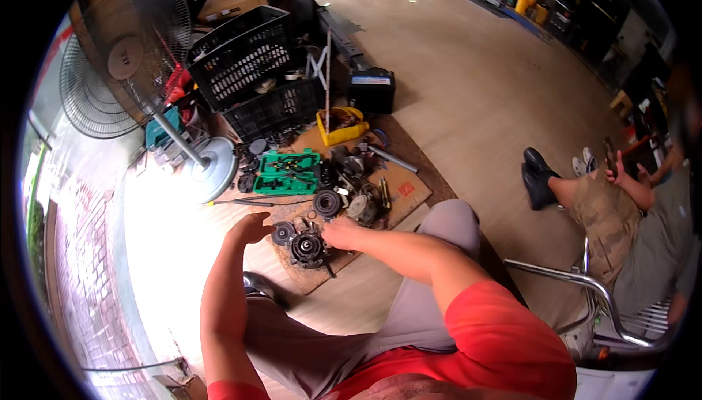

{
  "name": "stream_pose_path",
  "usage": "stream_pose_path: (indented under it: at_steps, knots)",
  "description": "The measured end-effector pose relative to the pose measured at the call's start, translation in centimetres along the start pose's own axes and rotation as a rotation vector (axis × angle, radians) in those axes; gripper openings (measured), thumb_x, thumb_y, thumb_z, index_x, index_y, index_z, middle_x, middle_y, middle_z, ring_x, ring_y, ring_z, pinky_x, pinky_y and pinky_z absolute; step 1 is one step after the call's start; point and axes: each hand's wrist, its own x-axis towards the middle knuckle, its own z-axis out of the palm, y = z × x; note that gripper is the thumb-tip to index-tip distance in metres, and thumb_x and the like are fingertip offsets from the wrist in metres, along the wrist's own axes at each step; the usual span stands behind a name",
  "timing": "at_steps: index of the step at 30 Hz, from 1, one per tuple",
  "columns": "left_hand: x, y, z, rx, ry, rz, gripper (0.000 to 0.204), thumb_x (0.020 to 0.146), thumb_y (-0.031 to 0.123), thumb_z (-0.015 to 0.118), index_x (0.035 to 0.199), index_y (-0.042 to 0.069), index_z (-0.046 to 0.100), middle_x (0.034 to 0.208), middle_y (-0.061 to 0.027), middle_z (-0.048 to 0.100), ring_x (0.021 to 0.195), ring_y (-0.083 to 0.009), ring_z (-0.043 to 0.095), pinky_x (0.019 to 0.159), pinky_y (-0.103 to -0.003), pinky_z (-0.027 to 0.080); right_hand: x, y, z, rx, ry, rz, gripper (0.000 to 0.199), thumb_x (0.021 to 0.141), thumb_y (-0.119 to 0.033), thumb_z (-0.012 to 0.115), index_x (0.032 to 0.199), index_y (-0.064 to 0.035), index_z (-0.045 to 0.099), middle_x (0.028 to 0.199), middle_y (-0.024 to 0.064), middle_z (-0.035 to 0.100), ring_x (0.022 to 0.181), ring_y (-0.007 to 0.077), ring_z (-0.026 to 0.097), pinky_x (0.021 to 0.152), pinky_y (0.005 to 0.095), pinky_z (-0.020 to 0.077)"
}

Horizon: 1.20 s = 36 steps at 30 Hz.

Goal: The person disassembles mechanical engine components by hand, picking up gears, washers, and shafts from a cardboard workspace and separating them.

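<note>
A dark, round machine part (pixel 307 248) with a ringed centre, like a compressor or alternator body, lies on a flat cardboard sheet (pixel 406 189) between my knees. Against its left side rests a smaller round pulley-like disc (pixel 283 234). My left hand (pixel 253 229) is just left of that disc, fingers stretched toward it and apart, holding nothing I can see. At the upper right edge of the machine part, my right hand (pixel 339 232) has its fingers curled in; what they grip is hidden. Another black ringed pulley (pixel 327 203) lies just beyond.
A green tool case (pixel 288 172) lies open beyond the parts. Farther off are a yellow tray (pixel 342 128), black crates (pixel 245 56) and a car battery (pixel 371 90). A standing fan (pixel 208 168) is at left. Another person's legs (pixel 603 210) and a metal-framed chair (pixel 578 278) are at right.
</note>
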Motion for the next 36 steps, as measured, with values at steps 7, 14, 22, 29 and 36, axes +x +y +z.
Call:
stream_pose_path:
  at_steps: [7, 14, 22, 29, 36]
  knots:
    - [-0.2, -1.3, 0.8, 0.004, -0.016, 0.008, 0.067, 0.084, 0.045, 0.062, 0.134, 0.004, 0.046, 0.124, -0.024, 0.056, 0.119, -0.0365, 0.051, 0.099, -0.041, 0.042, -0.6, -2.0, -3.7, 0.062, -0.211, 0.069, 0.034, 0.087, -0.034, 0.055, 0.081, -0.0047, 0.071, 0.082, 0.0138, 0.069, 0.082, 0.0298, 0.067, 0.07, 0.0424, 0.0533]
    - [0.1, -0.6, 0.5, 0.026, -0.049, -0.008, 0.067, 0.085, 0.045, 0.061, 0.135, 0.004, 0.045, 0.131, -0.0221, 0.052, 0.119, -0.0356, 0.051, 0.1, -0.04, 0.041, -0.8, -2.3, -3.5, 0.078, -0.289, 0.08, 0.035, 0.088, -0.032, 0.05, 0.081, -0.0034, 0.071, 0.083, 0.0146, 0.069, 0.083, 0.0312, 0.067, 0.071, 0.0442, 0.0528]
    - [-0.2, 0.1, 0.3, 0.0, -0.042, -0.014, 0.067, 0.085, 0.044, 0.062, 0.135, 0.003, 0.045, 0.13, -0.0237, 0.052, 0.12, -0.0362, 0.05, 0.101, -0.04, 0.041, -0.3, -1.9, -4.0, 0.155, -0.32, 0.131, 0.026, 0.087, -0.028, 0.057, 0.087, -0.0061, 0.07, 0.091, 0.0142, 0.068, 0.089, 0.0302, 0.066, 0.075, 0.0426, 0.0529]
    - [1.0, -1.0, 1.0, 0.013, -0.021, 0.019, 0.065, 0.085, 0.045, 0.061, 0.133, 0.003, 0.048, 0.129, -0.0232, 0.052, 0.121, -0.0357, 0.049, 0.102, -0.041, 0.04, 0.1, -1.8, -3.9, 0.009, -0.334, -0.201, 0.021, 0.078, -0.015, 0.063, 0.099, -0.0129, 0.065, 0.086, 0.0115, 0.067, 0.089, 0.0303, 0.066, 0.069, 0.0436, 0.0532]
    - [1.9, -1.5, 2.4, 0.007, 0.002, 0.037, 0.061, 0.081, 0.041, 0.064, 0.125, 0.001, 0.053, 0.113, -0.0235, 0.061, 0.107, -0.037, 0.058, 0.09, -0.043, 0.047, 0.3, -2.3, -4.4, -0.056, -0.432, -0.212, 0.027, 0.089, -0.017, 0.047, 0.11, -0.0166, 0.064, 0.093, 0.0118, 0.066, 0.091, 0.0316, 0.065, 0.074, 0.0454, 0.0523]
